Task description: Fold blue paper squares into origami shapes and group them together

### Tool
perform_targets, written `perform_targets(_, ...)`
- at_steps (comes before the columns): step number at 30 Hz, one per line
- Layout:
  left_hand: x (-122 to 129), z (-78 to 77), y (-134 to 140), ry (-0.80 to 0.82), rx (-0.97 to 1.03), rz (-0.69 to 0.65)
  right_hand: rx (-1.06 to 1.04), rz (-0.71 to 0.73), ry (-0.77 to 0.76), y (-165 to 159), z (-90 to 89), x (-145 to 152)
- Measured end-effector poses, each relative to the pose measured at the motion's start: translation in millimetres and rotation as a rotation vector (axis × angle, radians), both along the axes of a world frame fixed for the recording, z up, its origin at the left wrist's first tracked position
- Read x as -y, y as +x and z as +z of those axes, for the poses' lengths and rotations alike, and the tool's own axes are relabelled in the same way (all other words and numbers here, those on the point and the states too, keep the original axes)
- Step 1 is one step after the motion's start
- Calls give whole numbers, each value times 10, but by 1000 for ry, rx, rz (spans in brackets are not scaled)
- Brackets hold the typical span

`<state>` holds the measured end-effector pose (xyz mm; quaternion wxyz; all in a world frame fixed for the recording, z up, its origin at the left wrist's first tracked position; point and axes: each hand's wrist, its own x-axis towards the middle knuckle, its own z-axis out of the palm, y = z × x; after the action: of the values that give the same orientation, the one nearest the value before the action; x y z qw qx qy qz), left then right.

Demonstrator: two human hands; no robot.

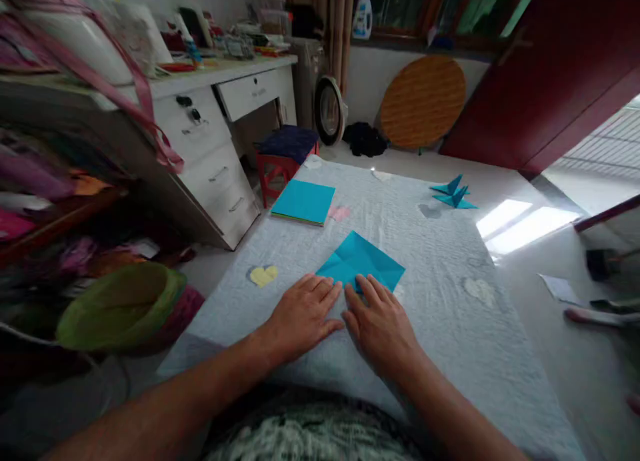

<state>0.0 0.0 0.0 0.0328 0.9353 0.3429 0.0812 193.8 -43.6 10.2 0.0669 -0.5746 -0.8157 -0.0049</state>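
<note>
A creased sheet of blue origami paper point(361, 257) lies on the cloth-covered table point(415, 354), one corner pointing away from me. My left hand point(306, 312) rests flat over its near left edge, fingers stretched out. Beside it, my right hand point(377, 317) presses on the near edge with fingers extended and slightly spread. The paper's near part is hidden beneath both hands. Farther left sits a stack of square paper point(305, 201), blue on top. Folded blue paper figures point(454, 193) with pointed wings stand at the table's far right.
A white desk point(215, 161) with drawers is on the left, a red stool point(285, 155) near it. A green-lined bin point(120, 307) stands at the lower left. Behind the table are a washing machine point(327, 111) with its door open and a round wooden board point(424, 102).
</note>
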Motion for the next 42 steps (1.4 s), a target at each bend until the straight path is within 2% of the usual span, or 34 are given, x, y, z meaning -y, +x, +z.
perform_targets(9, -14, 65, 2, 67, -6, 44, 10, -12, 20, -29, -4, 19)
perform_targets(20, 57, 131, -65, 73, -67, 205, 40, -62, 70, 462, -79, 320)
perform_targets(26, 65, 155, -73, 88, -89, 213, 38, -84, 121, 645, -116, 445)
perform_targets(31, -8, 142, -109, 61, -45, 201, -142, -118, 27, 707, 92, 296)
perform_targets(34, -91, 151, -111, 16, 17, 218, -244, -188, 52, 666, 181, 115)
perform_targets(38, -171, 233, -5, -103, 131, 204, -297, -268, 19, 560, 101, -80)
perform_targets(42, -214, 335, 215, -296, 246, 126, -423, -209, 61, 498, -51, -134)
